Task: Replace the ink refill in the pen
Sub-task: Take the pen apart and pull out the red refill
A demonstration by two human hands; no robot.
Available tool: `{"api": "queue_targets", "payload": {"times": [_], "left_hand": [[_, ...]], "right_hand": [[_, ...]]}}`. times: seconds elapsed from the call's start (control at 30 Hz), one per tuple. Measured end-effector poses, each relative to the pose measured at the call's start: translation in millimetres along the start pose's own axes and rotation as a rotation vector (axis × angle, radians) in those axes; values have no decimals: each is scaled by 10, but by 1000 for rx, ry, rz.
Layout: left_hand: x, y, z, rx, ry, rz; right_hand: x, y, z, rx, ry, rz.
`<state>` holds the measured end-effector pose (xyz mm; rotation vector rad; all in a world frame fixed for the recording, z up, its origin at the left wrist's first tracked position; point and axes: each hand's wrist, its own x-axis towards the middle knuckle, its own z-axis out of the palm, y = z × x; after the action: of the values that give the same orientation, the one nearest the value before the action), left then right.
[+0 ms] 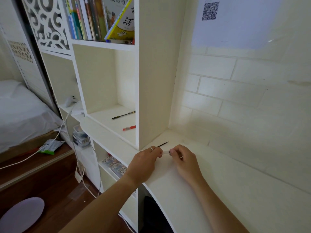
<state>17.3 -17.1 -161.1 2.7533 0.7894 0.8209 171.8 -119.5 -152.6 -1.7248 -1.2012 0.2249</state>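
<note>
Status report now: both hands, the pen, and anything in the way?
Left hand and right hand both shut on the pen, over the desk. Dark tip sticks out past left hand. Nothing blocking.

white desk (218, 190), red pen (129, 128) (shelved), black pen (123, 115)

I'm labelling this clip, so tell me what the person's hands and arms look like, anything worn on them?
Both forearms are bare, with no sleeves in view. The left hand wears a plain silver-coloured ring on one finger. The right hand shows no ring, watch or glove. No bracelets or markings are visible on either arm.
</note>
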Motion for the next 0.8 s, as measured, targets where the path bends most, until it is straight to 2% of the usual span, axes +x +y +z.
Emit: {"api": "queue_targets", "payload": {"times": [0.13,0.3,0.47,0.63,0.8], "left_hand": [[5,4,-6,-15,1,8],[5,-11,3,-15,-12,6],[3,-10,4,-18,-13,7],[3,-15,2,-17,-17,15],[4,-13,0,-30,-18,1]], "right_hand": [[4,-24,-1,58,6,42],[1,-17,8,-6,-7,3],[0,-43,5,93,0,66],[-6,-2,7,-12,12,9],[1,36,-16,33,62,-12]]}}
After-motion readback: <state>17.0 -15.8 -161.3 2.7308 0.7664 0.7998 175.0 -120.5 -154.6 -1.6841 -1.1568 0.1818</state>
